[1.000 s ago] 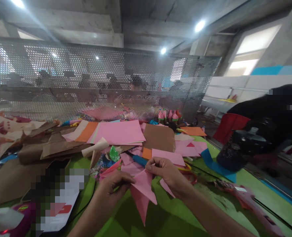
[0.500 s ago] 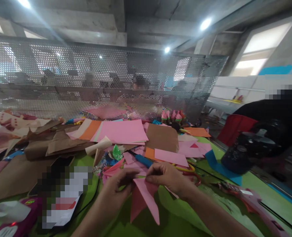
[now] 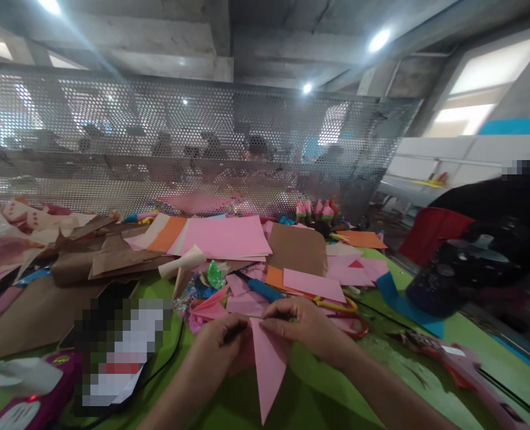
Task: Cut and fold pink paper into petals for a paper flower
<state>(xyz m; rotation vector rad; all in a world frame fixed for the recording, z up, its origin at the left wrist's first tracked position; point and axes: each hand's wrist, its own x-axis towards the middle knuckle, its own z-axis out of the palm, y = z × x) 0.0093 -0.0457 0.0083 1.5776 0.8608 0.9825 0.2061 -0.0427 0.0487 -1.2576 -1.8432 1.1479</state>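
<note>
A pink piece of folded paper or felt hangs between my two hands above the green tabletop, its pointed end hanging down toward me. My left hand grips its upper left edge, fingers closed. Thumb and fingers of my right hand pinch the top edge close beside the left fingertips. Just beyond my hands lie a blue-handled tool and scissors with yellow and red handles. Pink folded scraps rest past my left hand.
Pink sheets and a brown sheet lie at the back, before a perforated metal screen. A pink glue gun is at right, a dark jug behind it. At left are a magenta device and a cable. A person sits at far right.
The pink piece has turned and narrowed: its two spread flaps now show mainly as one downward point. My left hand has come slightly closer to the right, and the view has shifted a little.
</note>
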